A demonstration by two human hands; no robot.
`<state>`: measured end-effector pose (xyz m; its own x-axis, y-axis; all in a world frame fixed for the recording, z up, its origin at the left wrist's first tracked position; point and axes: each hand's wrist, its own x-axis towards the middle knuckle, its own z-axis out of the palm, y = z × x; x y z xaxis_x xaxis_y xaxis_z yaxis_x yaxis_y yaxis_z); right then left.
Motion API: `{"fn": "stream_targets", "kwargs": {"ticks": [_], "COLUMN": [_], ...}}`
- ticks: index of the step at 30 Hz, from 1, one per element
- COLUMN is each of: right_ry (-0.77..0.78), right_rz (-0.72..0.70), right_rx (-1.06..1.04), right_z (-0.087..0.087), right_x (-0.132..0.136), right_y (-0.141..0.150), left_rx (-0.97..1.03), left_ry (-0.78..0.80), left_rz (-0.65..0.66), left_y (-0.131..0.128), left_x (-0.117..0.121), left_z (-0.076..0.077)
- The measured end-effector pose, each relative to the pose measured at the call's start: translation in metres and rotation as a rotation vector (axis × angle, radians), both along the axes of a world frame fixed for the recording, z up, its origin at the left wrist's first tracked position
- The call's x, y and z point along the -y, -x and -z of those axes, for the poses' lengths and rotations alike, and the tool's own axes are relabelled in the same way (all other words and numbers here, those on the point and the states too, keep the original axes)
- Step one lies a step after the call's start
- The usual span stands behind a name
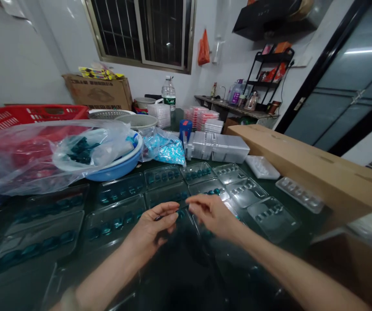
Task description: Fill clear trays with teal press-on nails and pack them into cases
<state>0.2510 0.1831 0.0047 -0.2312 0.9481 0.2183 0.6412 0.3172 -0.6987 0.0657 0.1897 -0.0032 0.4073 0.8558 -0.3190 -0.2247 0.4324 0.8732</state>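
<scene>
Dark counter (pixel 179 276) holds clear blister trays (pixel 115 224); left grip (pixel 149 231) pinches a small dark piece (pixel 157 218); right grip (pixel 213 215) nearly closed, whether holding anything unclear.

Head-worn single view, facing forward and down across the dark worktable (pixel 179 276), close above the left hand (pixel 149 229) and right hand (pixel 213 216).

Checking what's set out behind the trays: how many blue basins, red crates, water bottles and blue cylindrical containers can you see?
blue plastic basin: 1
red plastic crate: 1
clear water bottle: 1
blue cylindrical container: 1
Total: 4
</scene>
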Motion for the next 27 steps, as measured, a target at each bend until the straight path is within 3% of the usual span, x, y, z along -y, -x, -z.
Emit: {"fn": "stream_targets", "kwargs": {"ticks": [2,5,11,15,17,19,22,24,27], "right_ry": [0.067,0.186,0.466,0.655,0.662,0.567,0.425,0.417,0.452], "right_rz": [-0.001,0.122,0.119,0.172,0.179,0.186,0.165,0.121,0.086], "right_rx": [-0.311,-0.549,-0.952,-1.246,-1.33,-1.344,-1.268,-1.208,-1.089], "right_z": [0.003,0.004,0.0,0.01,0.015,0.016,0.01,0.005,0.002], "right_x": [0.03,0.053,0.065,0.07,0.072,0.075,0.08,0.083,0.085], "right_y": [0.014,0.021,0.022,0.029,0.033,0.035,0.032,0.028,0.023], "left_rx": [-0.037,-0.121,-0.348,-0.412,-0.419,-0.417,-0.27,-0.121,-0.034], "left_ry": [-0.051,-0.129,-0.441,-0.764,-0.81,-0.711,-0.313,-0.074,0.088], "left_rz": [-0.016,-0.016,-0.072,-0.159,-0.161,-0.13,-0.018,0.049,0.164], "left_y": [-0.003,-0.007,-0.01,-0.013,-0.014,-0.014,-0.011,-0.009,-0.007], "left_x": [0.007,0.02,0.039,0.047,0.049,0.049,0.045,0.041,0.041], "left_z": [-0.003,-0.008,-0.019,-0.023,-0.023,-0.022,-0.02,-0.019,-0.016]}}
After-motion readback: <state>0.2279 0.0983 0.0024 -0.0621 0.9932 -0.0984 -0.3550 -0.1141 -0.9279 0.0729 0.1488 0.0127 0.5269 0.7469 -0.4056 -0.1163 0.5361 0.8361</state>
